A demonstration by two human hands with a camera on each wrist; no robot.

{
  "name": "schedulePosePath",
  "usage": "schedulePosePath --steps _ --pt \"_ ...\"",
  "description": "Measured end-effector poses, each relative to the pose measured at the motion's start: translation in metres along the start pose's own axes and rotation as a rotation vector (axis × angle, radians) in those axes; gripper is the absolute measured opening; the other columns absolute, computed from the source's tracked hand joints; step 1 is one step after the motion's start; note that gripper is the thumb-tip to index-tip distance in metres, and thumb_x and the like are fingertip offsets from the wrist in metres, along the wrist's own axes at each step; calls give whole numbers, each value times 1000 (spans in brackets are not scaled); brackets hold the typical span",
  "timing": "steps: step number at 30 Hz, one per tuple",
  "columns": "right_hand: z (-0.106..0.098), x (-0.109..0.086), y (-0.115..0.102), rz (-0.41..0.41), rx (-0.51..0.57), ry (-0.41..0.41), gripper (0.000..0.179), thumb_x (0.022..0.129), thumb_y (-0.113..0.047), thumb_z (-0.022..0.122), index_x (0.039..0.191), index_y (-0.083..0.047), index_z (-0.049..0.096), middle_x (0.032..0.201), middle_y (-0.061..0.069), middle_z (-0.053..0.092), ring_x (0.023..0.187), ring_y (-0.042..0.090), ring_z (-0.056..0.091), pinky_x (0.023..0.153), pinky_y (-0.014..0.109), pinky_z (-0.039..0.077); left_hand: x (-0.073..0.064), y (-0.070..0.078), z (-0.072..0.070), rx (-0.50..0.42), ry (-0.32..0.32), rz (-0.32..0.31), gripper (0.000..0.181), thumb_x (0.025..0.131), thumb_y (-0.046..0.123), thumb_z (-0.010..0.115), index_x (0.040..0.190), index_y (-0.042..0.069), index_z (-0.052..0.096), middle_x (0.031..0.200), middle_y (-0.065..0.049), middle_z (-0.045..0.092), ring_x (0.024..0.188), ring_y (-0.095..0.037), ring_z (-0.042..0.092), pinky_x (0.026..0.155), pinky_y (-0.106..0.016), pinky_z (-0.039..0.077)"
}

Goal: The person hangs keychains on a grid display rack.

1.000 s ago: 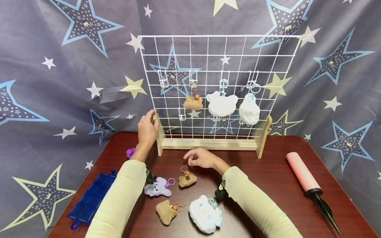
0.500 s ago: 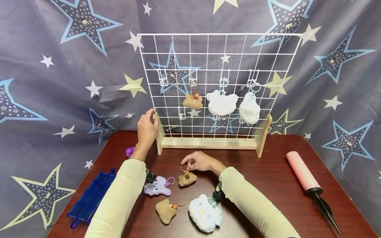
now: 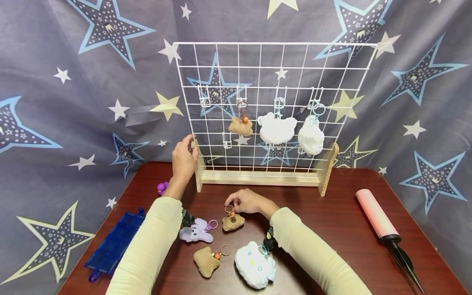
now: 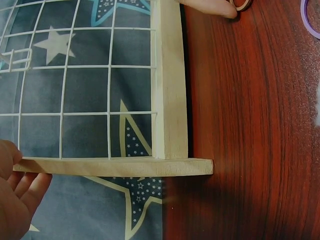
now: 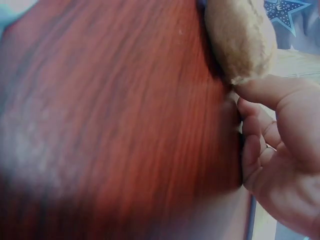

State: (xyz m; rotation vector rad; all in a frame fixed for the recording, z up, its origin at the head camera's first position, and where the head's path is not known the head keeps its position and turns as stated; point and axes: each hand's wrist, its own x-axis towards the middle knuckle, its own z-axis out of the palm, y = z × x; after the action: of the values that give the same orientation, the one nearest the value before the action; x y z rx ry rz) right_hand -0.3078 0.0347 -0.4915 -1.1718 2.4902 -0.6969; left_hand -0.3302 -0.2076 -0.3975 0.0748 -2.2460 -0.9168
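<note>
My left hand (image 3: 184, 157) grips the wooden side post (image 4: 115, 166) of a white wire grid rack (image 3: 258, 66), thumb on one face and fingers on the other. Low over the table, my right hand (image 3: 248, 201) pinches the metal ring (image 3: 229, 209) of a small brown plush keychain (image 3: 233, 222). In the right wrist view the thumb lies against the end of the brown plush (image 5: 242, 40). From the rack's hooks hang a brown plush keychain (image 3: 241, 126) and two white ones, a wide plush (image 3: 277, 129) and a rounder plush (image 3: 311, 137).
Nearer on the table lie a lilac plush keychain (image 3: 197, 232), another brown plush (image 3: 206, 262) and a white cat-faced plush (image 3: 254, 265). A blue plastic tray (image 3: 114, 241) and purple toy (image 3: 162, 188) are at left, a pink hand pump (image 3: 377, 215) at right. One bare hook (image 3: 204, 100) is upper left.
My right hand has moved slightly left and down, onto the ring of the brown plush keychain. The left hand keeps its place on the rack post.
</note>
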Motion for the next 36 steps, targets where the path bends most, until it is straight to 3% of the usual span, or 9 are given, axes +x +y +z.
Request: schedulePosePath --steps 10,17,22,28,36 --pt "-2 1 -3 16 -15 40 26 80 -6 79 100 -16 65 80 -4 67 75 5 58 74 23 48 0 2 0 -1 14 6 43 89 8 68 132 12 65 113 -26 68 104 -48 64 92 -58 51" --pt "-3 -2 2 -41 -71 65 24 85 -8 74 105 -18 66 79 -8 74 75 1 63 77 22 50 0 1 0 -2 5 3 43 90 9 67 132 12 65 113 -26 68 105 -47 64 93 -57 51" --pt "-5 -3 5 -79 15 72 25 87 -6 73 109 -17 70 81 -8 76 77 -1 66 78 22 51 0 1 0 0 6 2 43 89 8 67 133 12 64 113 -26 68 104 -47 64 93 -56 51" --pt "-7 -7 8 -53 106 109 27 87 -8 75 112 -17 70 81 -7 75 78 2 68 77 21 51 -1 2 1 -4 37 27 43 87 7 68 130 10 66 109 -27 68 101 -48 65 90 -57 51" --pt "-16 -11 4 -71 234 139 25 87 -7 76 111 -13 71 81 -2 78 72 2 67 74 20 51 -1 2 1 -3 18 11 43 89 8 68 131 12 65 113 -26 67 105 -47 64 93 -57 51"
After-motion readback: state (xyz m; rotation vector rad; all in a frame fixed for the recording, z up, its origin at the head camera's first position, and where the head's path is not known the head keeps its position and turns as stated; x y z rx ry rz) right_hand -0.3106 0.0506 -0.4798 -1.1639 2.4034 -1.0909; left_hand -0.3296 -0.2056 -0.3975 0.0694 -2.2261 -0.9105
